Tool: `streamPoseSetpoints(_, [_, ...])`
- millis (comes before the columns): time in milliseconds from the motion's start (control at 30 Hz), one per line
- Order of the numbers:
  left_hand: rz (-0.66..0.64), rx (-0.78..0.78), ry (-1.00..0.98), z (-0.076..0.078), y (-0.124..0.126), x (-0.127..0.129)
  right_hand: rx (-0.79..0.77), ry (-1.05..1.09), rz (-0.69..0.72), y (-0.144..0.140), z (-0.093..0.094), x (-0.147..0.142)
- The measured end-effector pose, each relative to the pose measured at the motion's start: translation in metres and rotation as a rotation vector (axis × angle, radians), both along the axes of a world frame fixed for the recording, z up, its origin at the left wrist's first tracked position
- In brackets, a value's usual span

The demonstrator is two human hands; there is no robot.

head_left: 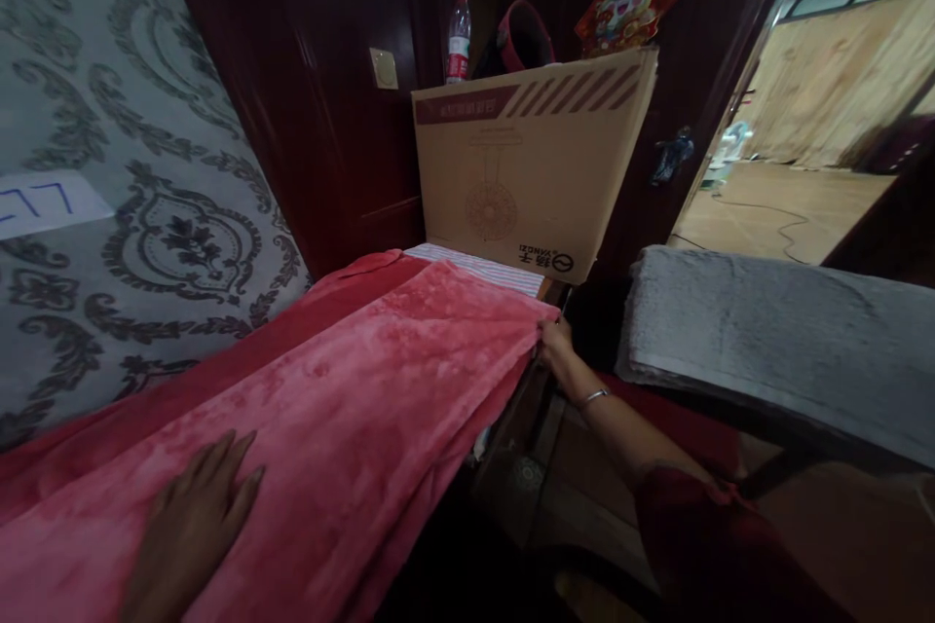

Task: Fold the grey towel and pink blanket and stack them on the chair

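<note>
A pink plush blanket (pixel 351 380) lies spread over a bed, with a darker red layer (pixel 307 311) showing along the wall side. Flat on the blanket at lower left rests my left hand (pixel 194 521), fingers stretched out. My right hand (pixel 555 341) reaches to the far right corner of the blanket and grips its edge, pulling the cloth into creases. Beyond that corner a striped sheet (pixel 478 265) shows. What lies beneath the blanket is mostly hidden.
A large cardboard box (pixel 533 165) stands at the bed's far end, with a plastic bottle (pixel 460 37) near its top edge. Patterned wallpaper (pixel 182 224) borders the left. On the right is a grey padded surface (pixel 789 341); a doorway beyond shows a cable (pixel 774 212) on the floor.
</note>
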State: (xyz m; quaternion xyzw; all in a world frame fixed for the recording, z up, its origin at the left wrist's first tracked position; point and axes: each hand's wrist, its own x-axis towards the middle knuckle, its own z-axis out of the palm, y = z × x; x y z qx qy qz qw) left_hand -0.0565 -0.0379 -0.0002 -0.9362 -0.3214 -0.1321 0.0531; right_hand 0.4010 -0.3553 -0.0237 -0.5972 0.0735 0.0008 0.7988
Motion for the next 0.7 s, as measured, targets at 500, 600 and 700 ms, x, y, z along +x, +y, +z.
streamPoseSetpoints(500, [-0.563, -0.231, 0.032, 0.052, -0.166, 0.08, -0.116, 0.038, 0.153, -0.014, -0.009, 0.018])
streamPoseSetpoints(600, [-0.507, -0.229, 0.095, 0.043, -0.179, 0.095, -0.105, -0.021, 0.183, -0.008, -0.002, 0.022])
streamPoseSetpoints(700, [-0.493, -0.272, 0.081, 0.037, -0.174, 0.098, -0.106, -0.109, 0.203, -0.001, 0.007, 0.032])
